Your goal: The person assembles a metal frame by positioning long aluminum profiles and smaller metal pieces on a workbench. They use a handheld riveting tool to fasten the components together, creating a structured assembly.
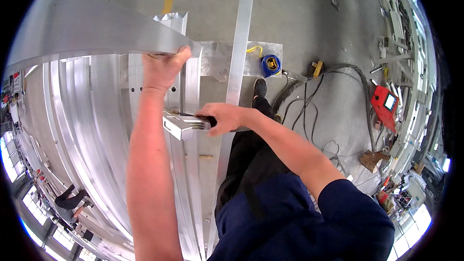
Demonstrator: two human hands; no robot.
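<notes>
My left hand (163, 70) is closed round the lower edge near the end of a wide, flat aluminium bar (96, 24), its thumb up against the bar's face. The bar stretches away to the left. Lower and to the right, the curled fingers of my right hand (226, 117) grip the dark end of a short silver, box-shaped metal piece (180, 126) with a slotted side. Its exact kind does not show. Beneath it, long aluminium profiles (193, 164) run lengthwise, and a narrow aluminium bar (239, 43) passes just beyond my right hand.
A blue tape measure (270, 65) rests on a metal plate (210, 58) ahead of my foot. Black cables (304, 101) trail over the floor towards a red machine (384, 104). Stacked profiles (82, 111) fill the left side, where another person (70, 203) bends over far off.
</notes>
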